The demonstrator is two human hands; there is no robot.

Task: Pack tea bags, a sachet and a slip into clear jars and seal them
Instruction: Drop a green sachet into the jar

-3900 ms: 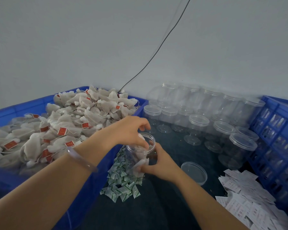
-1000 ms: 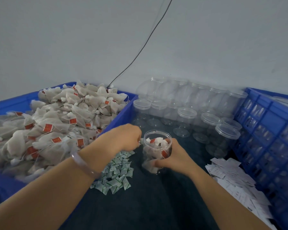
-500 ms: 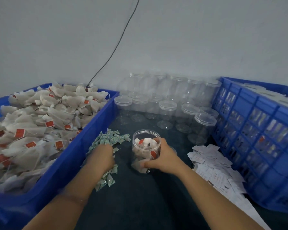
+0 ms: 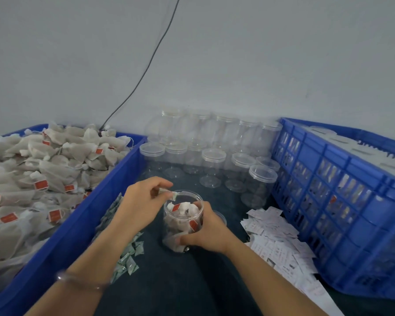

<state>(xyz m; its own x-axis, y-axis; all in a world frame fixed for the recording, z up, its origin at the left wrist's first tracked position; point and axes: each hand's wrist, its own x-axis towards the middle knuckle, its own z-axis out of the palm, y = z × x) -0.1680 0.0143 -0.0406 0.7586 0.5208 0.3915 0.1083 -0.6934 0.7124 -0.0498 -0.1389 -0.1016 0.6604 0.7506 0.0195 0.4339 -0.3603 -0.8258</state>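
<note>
Open clear plastic jar (image 4: pixel 171 226), part-filled with mesh tea bags (image 4: pixel 183 208), upright on a dark table (image 4: pixel 180 288) below a plain grey wall (image 4: pixel 237 65), between a blue bin (image 4: pixel 114 185) and a latticed blue crate (image 4: pixel 340 201). The right hand (image 4: pixel 206 233) curls round the jar's side. The left hand (image 4: pixel 141 204) hovers at the rim, thumb and fingers pinching a small sachet (image 4: pixel 169 194) over the mouth.

crates (image 4: pixel 342 192) blue | tea bags (image 4: pixel 55 169) beige, red tags | sachets (image 4: pixel 132 249) seemingly green-white
</note>
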